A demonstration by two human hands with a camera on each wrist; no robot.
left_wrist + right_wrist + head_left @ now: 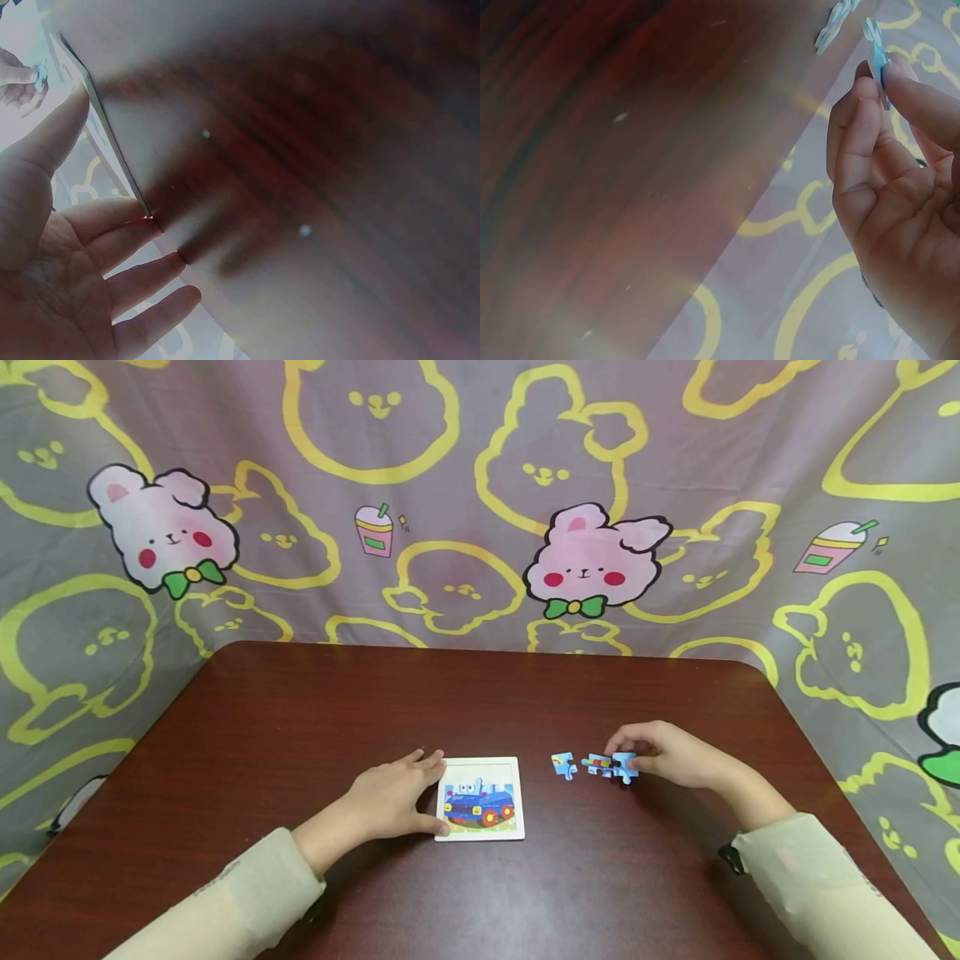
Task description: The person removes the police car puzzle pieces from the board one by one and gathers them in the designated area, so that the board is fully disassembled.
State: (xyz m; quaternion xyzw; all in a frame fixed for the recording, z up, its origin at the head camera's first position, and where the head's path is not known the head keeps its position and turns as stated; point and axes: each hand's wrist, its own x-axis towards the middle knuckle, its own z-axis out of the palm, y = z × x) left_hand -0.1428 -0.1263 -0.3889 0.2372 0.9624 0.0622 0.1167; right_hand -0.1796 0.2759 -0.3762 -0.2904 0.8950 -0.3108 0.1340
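A puzzle frame (522, 827) with a pale border lies on the table, its lower part filled by a blue car picture (480, 806). My left hand (393, 797) rests along its left edge, thumb at the near corner and fingertips at the far one. In the left wrist view the fingers (150, 281) are spread and straight. To the right of the frame, my right hand (671, 756) pinches a light blue puzzle piece (625, 766) between thumb and fingers. The right wrist view shows this piece (876, 56) edge-on, lifted from the table.
Left of the pinched piece are a puzzle piece with a colourful strip (597, 763) and a blue puzzle piece (564, 765) with a bit of yellow and red. The dark wooden table (360, 702) ends at a patterned curtain (450, 485) behind and at both sides.
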